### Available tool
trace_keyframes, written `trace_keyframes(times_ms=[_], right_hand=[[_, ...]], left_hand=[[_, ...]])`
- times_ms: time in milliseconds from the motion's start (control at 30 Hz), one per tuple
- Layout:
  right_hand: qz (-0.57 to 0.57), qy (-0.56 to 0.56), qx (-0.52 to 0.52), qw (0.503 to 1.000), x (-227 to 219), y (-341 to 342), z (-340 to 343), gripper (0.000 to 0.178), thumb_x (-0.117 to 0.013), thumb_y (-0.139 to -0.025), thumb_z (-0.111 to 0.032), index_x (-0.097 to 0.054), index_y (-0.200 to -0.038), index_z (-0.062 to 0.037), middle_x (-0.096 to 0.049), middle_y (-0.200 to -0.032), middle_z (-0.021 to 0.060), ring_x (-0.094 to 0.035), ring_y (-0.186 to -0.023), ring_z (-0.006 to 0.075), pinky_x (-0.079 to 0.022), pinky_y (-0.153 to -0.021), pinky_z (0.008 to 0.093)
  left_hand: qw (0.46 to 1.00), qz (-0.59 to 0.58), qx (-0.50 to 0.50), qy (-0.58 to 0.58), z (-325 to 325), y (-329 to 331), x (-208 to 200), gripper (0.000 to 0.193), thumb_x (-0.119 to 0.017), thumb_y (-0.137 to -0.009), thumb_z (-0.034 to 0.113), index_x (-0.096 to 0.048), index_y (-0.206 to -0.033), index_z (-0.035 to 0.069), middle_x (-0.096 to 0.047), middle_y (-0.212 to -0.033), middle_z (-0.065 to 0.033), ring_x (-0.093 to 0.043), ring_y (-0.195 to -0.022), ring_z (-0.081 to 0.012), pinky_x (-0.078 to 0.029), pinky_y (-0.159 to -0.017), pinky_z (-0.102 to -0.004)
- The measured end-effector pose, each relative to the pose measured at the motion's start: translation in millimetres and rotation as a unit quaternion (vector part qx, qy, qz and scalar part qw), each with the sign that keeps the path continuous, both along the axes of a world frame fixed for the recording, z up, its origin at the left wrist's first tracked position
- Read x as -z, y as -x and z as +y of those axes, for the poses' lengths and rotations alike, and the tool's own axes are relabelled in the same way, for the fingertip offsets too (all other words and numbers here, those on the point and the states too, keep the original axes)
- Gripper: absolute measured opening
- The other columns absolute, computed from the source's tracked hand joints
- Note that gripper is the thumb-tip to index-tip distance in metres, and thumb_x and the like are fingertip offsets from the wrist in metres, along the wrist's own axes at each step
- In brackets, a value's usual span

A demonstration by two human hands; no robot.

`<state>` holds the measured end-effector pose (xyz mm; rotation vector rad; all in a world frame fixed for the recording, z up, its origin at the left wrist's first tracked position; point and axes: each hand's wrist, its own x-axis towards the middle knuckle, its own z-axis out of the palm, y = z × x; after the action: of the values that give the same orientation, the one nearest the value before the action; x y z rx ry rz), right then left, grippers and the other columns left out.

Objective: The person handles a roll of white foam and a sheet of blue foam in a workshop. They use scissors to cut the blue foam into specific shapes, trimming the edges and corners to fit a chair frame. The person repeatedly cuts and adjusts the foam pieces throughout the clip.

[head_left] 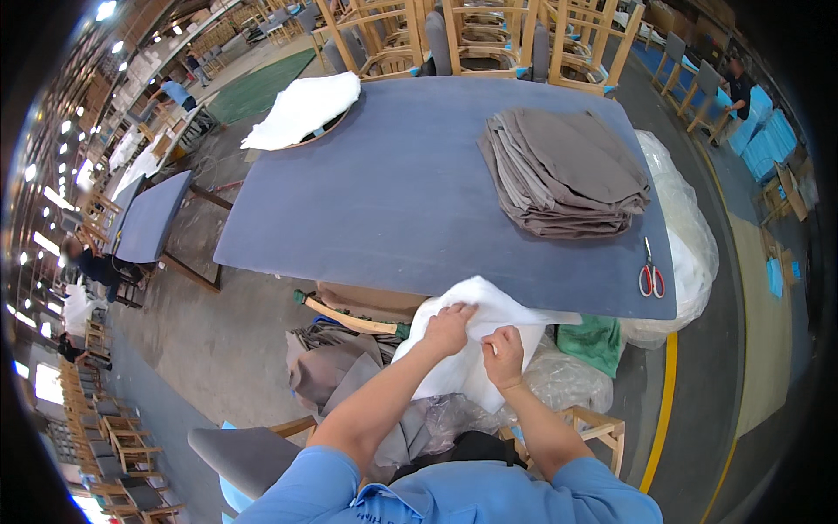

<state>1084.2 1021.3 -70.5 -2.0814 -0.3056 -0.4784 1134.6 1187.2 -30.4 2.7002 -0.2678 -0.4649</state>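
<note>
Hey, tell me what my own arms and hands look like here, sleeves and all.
Your left hand and right hand are ungloved, with no watch or bracelet visible. The forearms are bare below plain, short light blue sleeves, which match your light blue shirt.

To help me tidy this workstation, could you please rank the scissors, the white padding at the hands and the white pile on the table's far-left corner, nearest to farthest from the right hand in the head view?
From the right hand:
1. White padding, at its fingers.
2. Scissors, on the tabletop's right side.
3. White pile, on the tabletop's far-left corner.
</note>
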Motion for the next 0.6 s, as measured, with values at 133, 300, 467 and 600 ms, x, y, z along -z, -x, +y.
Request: trace_keyframes(times_ms=[133,300,467,600], right_hand=[[-0.020,0.022,-0.021,0.999,-10,19,-10,0.015,-0.073,-0.071,0.001,-0.066,-0.080,-0.0081,-0.063,-0.098,0.0083,-0.059,-0.091,0.0309,-0.048,-0.077,0.0392],[0.020,0.056,-0.063,0.996,-22,49,-29,0.014,-0.073,-0.074,0.001,-0.067,-0.084,-0.0078,-0.068,-0.114,0.0079,-0.062,-0.098,0.0305,-0.049,-0.082,0.0412],[0.106,-0.024,-0.050,0.993,2,37,-53,0.022,-0.072,-0.084,-0.004,-0.073,-0.105,-0.0076,-0.071,-0.118,0.0116,-0.065,-0.106,0.0342,-0.052,-0.095,0.0450],[0.103,0.033,0.009,0.994,-2,-25,-107,0.026,-0.068,-0.089,-0.005,-0.072,-0.115,-0.0060,-0.072,-0.117,0.0147,-0.067,-0.110,0.0347,-0.051,-0.099,0.0425]], left_hand=[[0.998,0.052,-0.040,-0.001,10,-22,10,0.088,-0.054,-0.082,-0.005,-0.029,-0.162,0.023,-0.025,-0.169,-0.0109,-0.042,-0.146,-0.0348,-0.043,-0.114,-0.0469],[0.996,0.006,-0.031,0.080,35,-5,18,0.081,-0.052,-0.084,-0.005,-0.037,-0.159,0.021,-0.028,-0.168,-0.0099,-0.044,-0.144,-0.0350,-0.046,-0.110,-0.0473],[0.980,-0.024,-0.021,0.194,19,39,4,0.061,-0.054,-0.087,-0.001,-0.054,-0.146,0.013,-0.046,-0.155,-0.0208,-0.053,-0.134,-0.0404,-0.047,-0.108,-0.0470],[0.973,-0.017,-0.087,0.212,45,138,9,0.049,-0.060,-0.093,0.009,-0.057,-0.142,0.008,-0.058,-0.143,-0.0210,-0.057,-0.131,-0.0377,-0.046,-0.109,-0.0421]])
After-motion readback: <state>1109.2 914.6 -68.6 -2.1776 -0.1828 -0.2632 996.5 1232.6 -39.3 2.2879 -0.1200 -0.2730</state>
